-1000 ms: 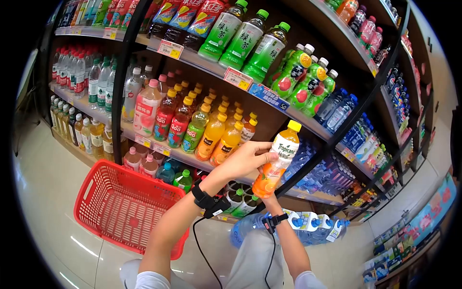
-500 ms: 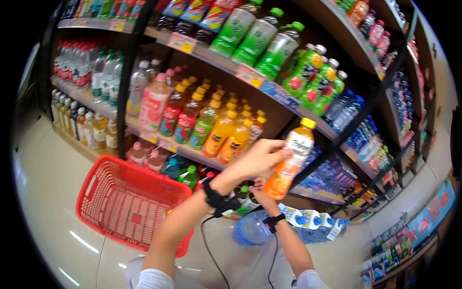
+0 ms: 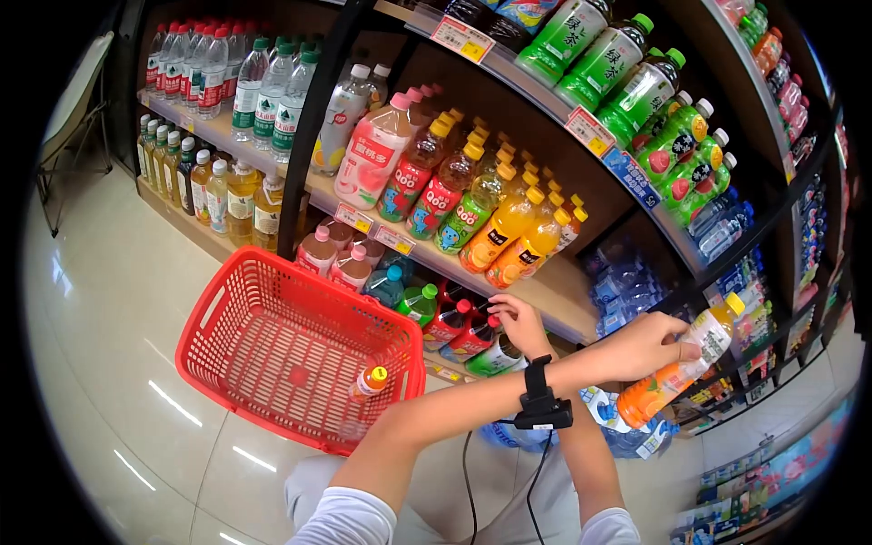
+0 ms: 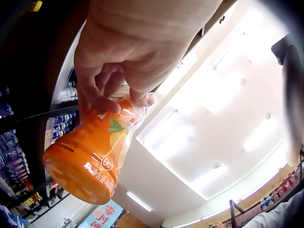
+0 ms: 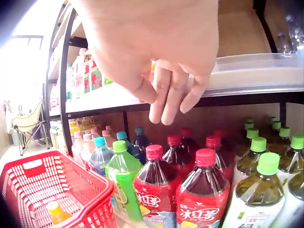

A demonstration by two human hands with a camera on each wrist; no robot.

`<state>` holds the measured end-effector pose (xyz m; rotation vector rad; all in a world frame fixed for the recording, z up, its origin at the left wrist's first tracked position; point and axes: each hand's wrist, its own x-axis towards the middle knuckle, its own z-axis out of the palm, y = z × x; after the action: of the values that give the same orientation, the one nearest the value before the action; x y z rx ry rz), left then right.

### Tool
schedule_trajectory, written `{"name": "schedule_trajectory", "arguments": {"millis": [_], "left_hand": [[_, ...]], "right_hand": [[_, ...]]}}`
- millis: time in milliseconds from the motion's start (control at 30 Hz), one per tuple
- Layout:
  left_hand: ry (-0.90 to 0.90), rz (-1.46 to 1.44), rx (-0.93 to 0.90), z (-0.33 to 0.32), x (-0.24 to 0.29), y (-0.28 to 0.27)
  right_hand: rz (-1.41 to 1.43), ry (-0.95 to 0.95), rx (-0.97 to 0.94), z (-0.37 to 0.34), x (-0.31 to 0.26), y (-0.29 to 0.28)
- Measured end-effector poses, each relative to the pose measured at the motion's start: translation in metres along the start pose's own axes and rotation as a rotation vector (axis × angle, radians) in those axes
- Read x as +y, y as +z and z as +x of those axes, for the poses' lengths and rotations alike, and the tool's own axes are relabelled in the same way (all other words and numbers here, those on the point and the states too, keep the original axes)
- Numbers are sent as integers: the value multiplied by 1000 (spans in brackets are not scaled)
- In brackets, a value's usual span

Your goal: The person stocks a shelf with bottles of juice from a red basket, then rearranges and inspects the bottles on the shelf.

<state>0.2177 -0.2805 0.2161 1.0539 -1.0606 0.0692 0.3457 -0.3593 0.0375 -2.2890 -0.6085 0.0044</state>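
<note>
My left hand (image 3: 645,350) holds an orange juice bottle (image 3: 652,392) with a yellow cap and white upper label, tilted out to the right. In the left wrist view the fingers and thumb grip the bottle (image 4: 88,159) around its upper part, base toward the camera. The right hand (image 3: 520,325) hangs beside the shelf edge with loosely bent fingers. Seen in the right wrist view, this hand (image 5: 156,61) holds nothing, above red-capped iced tea bottles (image 5: 204,190). A red basket (image 3: 213,338) stands on the floor, with one small yellow-capped bottle (image 3: 368,383) inside.
Shelves (image 3: 545,292) of drinks run along the far side, with orange juice bottles (image 3: 501,229) on the middle shelf and green tea bottles (image 3: 636,95) above. Large water bottles (image 3: 636,436) stand on the floor at right. A folding chair (image 3: 77,100) is at far left.
The head view has turned left. My left hand has carried the bottle rightward and tilted it more. The right hand has come out from behind it, toward the shelf. The basket's small bottle now shows.
</note>
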Motion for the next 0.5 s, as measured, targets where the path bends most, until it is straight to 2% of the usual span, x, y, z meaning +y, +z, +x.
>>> {"name": "schedule_trajectory", "arguments": {"millis": [67, 133, 167, 267, 333, 367, 433, 467, 500], "left_hand": [[17, 4, -6, 1, 4, 5], [109, -55, 5, -1, 8, 9], [71, -37, -9, -1, 8, 10], [78, -1, -2, -1, 8, 13], [50, 29, -11, -2, 9, 13], [26, 55, -13, -2, 12, 13], [17, 63, -18, -2, 12, 16], [10, 65, -18, -2, 11, 17], [6, 72, -21, -2, 10, 17]], "right_hand": [[15, -38, 33, 1, 0, 2], [-10, -40, 63, 2, 7, 4], [-8, -41, 64, 4, 11, 3], [85, 47, 31, 13, 8, -1], [75, 178, -49, 17, -1, -7], [81, 173, -44, 18, -7, -8], [-252, 182, -167, 18, -22, -5], [-246, 177, -163, 14, -28, -2], [-402, 85, -171, 8, -43, 3]]}}
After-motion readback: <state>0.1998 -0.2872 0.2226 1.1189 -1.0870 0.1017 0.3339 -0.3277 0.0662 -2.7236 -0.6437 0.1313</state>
